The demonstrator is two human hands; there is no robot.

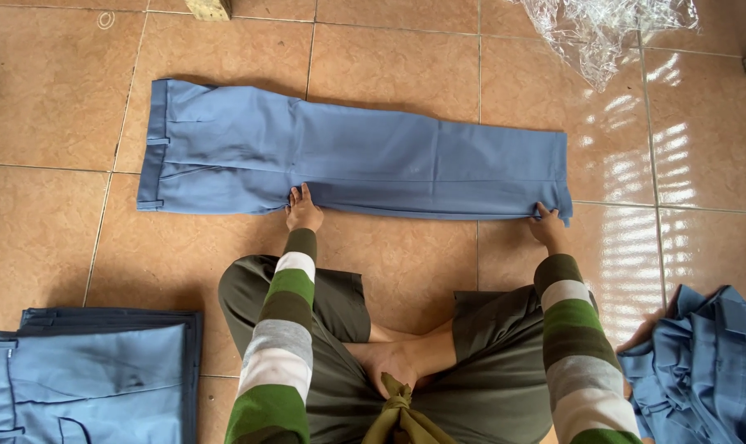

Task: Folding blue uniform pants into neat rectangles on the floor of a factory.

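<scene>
- far left, bottom corner: i see a stack (93, 370) of folded blue trousers on the floor (44, 230), well apart from both hands.
- trousers (348, 156) lie flat on the tiles just ahead of me, legs laid one on the other, long axis running left to right across my view.
- waistband (155, 144) is at the left end, past the left hand; hem (564, 177) is at the right end.
- left hand (304, 210): palm down, fingers spread flat, pressing on the near edge of the trousers about mid-length; not gripping anything.
- right hand (547, 225): at the near right corner by the hem, fingers curled onto the cloth edge; looks like a pinch on the hem, though i can't see the fingertips well.
- key relation: the garment sits crosswise in front of both hands, each hand touching its near long edge; right hand is at the hem, left is near the middle, so the waistband half lies out beyond my left hand.
- i'm seated cross-legged, knees just behind the hands, striped sleeves (278, 329) reaching forward.
- top right: crumpled clear plastic wrap (603, 29), well apart from the trousers.
- bottom right: a loose heap (706, 370) of blue garments beside my right knee, untouched.
- small wooden block (208, 8) at top edge.
</scene>
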